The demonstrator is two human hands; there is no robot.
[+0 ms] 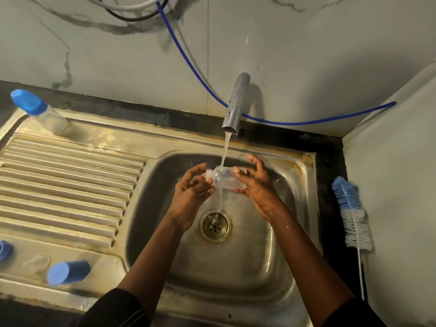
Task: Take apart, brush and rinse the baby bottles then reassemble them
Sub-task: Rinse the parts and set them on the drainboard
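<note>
A clear, capless baby bottle lies sideways over the sink basin, under water running from the tap. My left hand curls round its threaded neck end. Its base end is pinched by my right hand between thumb and fingers. An assembled bottle with a blue cap stands at the back left of the drainboard. A loose blue cap lies on its side at the front left, with a clear teat beside it. A blue-and-white bottle brush lies to the right of the sink.
The ribbed drainboard fills the left side. Another blue piece shows at the left edge. The drain sits below the hands. A blue hose runs along the marble wall behind the tap. A wall closes in on the right.
</note>
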